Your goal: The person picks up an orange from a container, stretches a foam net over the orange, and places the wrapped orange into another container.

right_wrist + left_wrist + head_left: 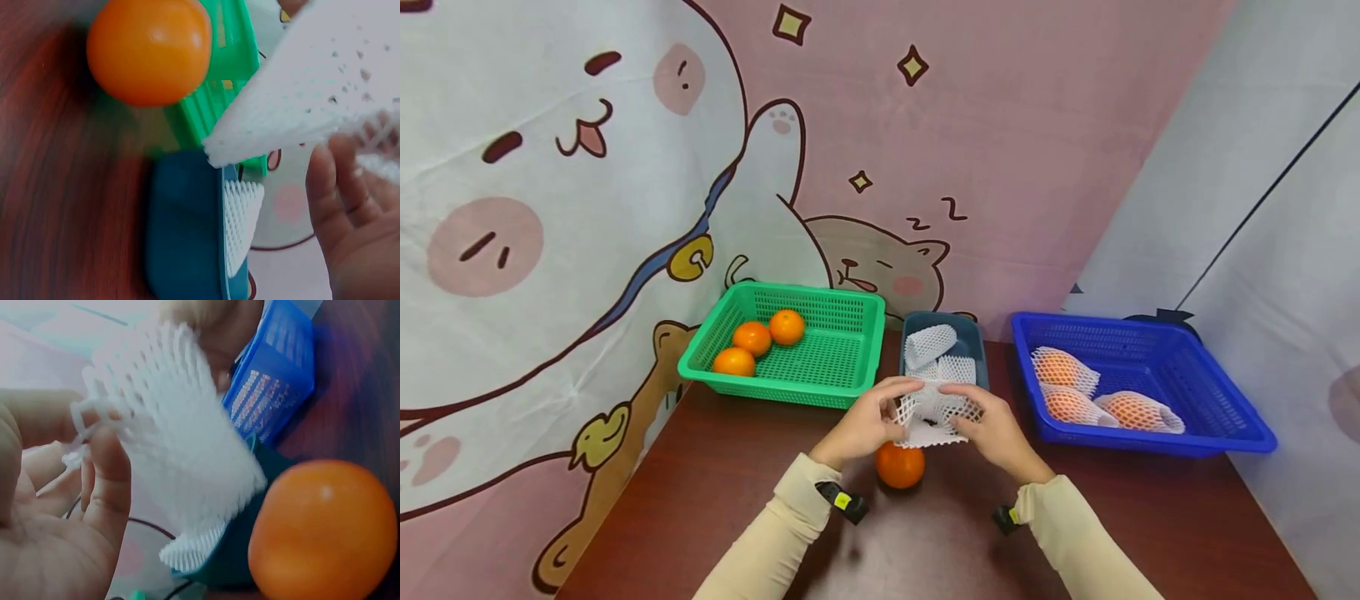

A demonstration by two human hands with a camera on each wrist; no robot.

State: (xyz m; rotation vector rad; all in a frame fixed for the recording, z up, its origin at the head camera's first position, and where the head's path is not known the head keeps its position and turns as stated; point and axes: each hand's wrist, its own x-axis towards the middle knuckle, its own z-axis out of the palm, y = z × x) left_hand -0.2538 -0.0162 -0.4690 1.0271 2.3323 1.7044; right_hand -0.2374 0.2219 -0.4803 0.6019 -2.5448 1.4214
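Observation:
Both hands hold a white foam fruit net [931, 414] stretched between them, its mesh spread wide. My left hand [871, 418] pinches one side between thumb and fingers, seen close up in the left wrist view. On the opposite side my right hand [996, 427] grips the net, with fingertips [340, 150] at its mesh edge in the right wrist view. A bare orange [900, 465] sits on the table just below the net, nearer the left hand. Behind the hands stands a dark teal box [982, 354] with several more foam nets [930, 343] in it.
A green basket [820, 393] with three bare oranges [752, 338] stands at the back left. At the back right, a blue basket [1217, 400] contains three oranges in foam nets [1138, 412]. A printed cloth wall [1015, 167] rises behind the brown table [700, 500].

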